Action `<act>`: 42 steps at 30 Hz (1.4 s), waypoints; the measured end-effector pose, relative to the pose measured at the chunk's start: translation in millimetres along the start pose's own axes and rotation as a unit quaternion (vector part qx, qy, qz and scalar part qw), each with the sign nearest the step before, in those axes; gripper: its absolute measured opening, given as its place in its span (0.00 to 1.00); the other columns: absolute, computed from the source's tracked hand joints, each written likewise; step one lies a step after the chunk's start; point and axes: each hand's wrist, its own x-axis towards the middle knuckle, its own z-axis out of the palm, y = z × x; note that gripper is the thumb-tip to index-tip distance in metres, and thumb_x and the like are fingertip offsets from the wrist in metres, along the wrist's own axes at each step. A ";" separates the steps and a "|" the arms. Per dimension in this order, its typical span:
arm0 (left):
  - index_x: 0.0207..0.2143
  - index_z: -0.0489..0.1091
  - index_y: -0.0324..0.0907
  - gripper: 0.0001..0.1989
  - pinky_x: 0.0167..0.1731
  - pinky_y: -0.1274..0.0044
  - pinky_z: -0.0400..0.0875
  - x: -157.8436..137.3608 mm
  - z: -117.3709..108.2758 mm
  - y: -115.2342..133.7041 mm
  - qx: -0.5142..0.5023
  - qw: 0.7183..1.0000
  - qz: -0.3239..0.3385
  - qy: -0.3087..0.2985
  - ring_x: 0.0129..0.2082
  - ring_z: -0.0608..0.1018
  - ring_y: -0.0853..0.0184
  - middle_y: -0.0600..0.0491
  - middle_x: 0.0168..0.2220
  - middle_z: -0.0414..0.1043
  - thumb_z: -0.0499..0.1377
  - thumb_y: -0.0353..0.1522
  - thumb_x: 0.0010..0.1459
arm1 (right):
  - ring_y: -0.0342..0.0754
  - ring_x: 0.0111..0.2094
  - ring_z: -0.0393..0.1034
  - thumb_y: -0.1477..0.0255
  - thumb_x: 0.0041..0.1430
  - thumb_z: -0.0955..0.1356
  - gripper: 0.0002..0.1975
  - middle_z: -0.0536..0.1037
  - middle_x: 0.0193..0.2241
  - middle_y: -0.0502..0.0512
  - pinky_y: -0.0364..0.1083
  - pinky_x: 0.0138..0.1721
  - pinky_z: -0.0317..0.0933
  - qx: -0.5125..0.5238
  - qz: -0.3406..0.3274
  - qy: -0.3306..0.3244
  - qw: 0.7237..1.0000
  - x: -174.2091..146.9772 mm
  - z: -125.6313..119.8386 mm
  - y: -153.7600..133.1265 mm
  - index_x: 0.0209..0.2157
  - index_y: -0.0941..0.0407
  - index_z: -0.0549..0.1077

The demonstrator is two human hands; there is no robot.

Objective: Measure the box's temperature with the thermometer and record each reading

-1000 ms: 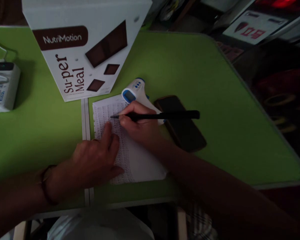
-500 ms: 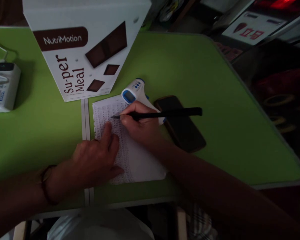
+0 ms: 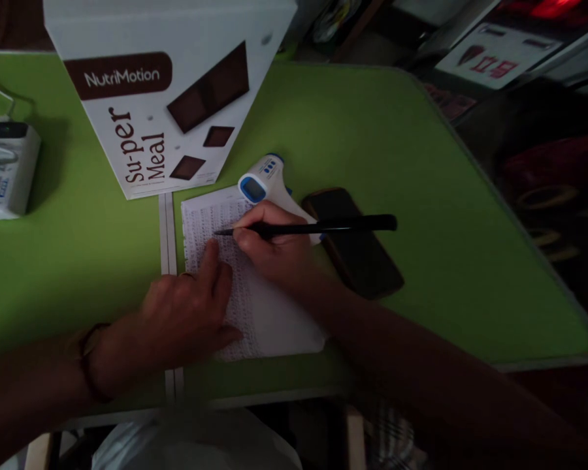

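A sheet of paper with dense rows of small handwriting lies on the green table. My right hand is closed around a black pen, its tip at the written rows near the upper left of the sheet. Flat on the paper's left side rests my left hand, index finger stretched out just below the pen tip and thumb apart. A white and blue infrared thermometer lies at the sheet's top edge, its handle partly hidden behind my right hand. Beside it is a dark phone, partly beneath the pen.
A tall white box printed "NutriMotion Su-per Meal" stands behind the paper. At the far left sits a white device with a cable. The green table has a seam left of the paper. Dim shelves and rolls of tape lie beyond its right edge.
The pen tip has shifted slightly left and down on the paper, and my right hand has moved with it. My left hand is almost unmoved.
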 end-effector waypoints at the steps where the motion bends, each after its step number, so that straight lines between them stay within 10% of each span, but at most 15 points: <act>1: 0.60 0.63 0.32 0.40 0.20 0.66 0.76 0.0 0.4 0.1 0.001 1.000 0.000 0.003 0.26 0.80 0.57 0.25 0.67 0.45 0.59 0.54 0.57 | 0.40 0.20 0.58 0.78 0.50 0.65 0.06 0.68 0.19 0.45 0.42 0.22 0.55 -0.003 0.002 -0.010 1.000 0.1 -0.2 -0.4 0.23 0.54 0.67; 42: 0.58 0.65 0.32 0.37 0.19 0.69 0.73 -1.6 -0.8 -0.5 0.004 1.000 0.005 0.022 0.25 0.79 0.60 0.25 0.66 0.49 0.60 0.53 0.58 | 0.40 0.20 0.55 0.78 0.49 0.65 0.06 0.64 0.18 0.44 0.43 0.23 0.55 -0.004 0.018 -0.018 1.000 2.0 -0.8 -2.2 0.22 0.54 0.65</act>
